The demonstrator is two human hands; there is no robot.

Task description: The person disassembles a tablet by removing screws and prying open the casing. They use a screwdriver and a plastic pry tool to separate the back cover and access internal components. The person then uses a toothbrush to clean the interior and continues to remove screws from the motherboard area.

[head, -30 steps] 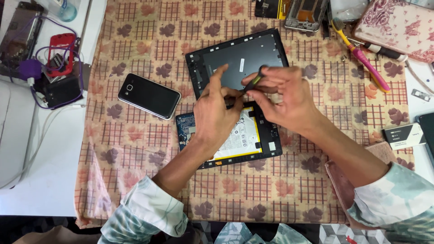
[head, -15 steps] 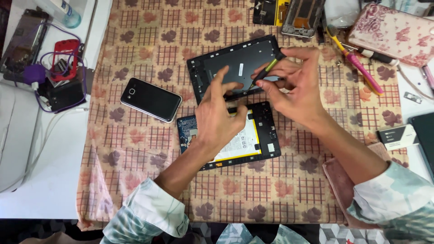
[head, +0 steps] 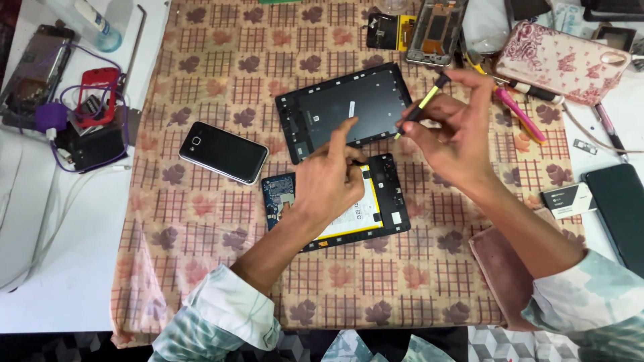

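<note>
Head view, looking down at a patterned cloth (head: 201,268) on a white table.

Your left hand (head: 329,184) rests on an opened tablet (head: 376,214), its circuit board and white battery exposed. The fingers are curled and the index finger points up toward the far edge; between finger and thumb you seem to pinch something tiny and dark, too small to identify. The tablet lies directly under this hand, partly hidden by it.

Your right hand (head: 456,131) is raised just right of the left, closed in a pen grip on a thin yellow-and-black tool (head: 422,107). Its tip points down-left toward the black back cover (head: 349,110), which lies just beyond your left fingertips, touching the tablet's top edge.

A black phone (head: 225,153) lies left of your left hand, well apart. Beyond your right hand sit phone frames (head: 436,30), a pink tool (head: 520,114) and a floral case (head: 560,60).

Risks, as a judgement: the small pinched piece could drop and vanish into the busy cloth pattern if your grip loosens. The tool tip could slip and scratch the board or puncture the battery if you press hard or at an angle. Your left palm's weight could stress the open board. Your right sleeve could sweep loose parts beside it.
</note>
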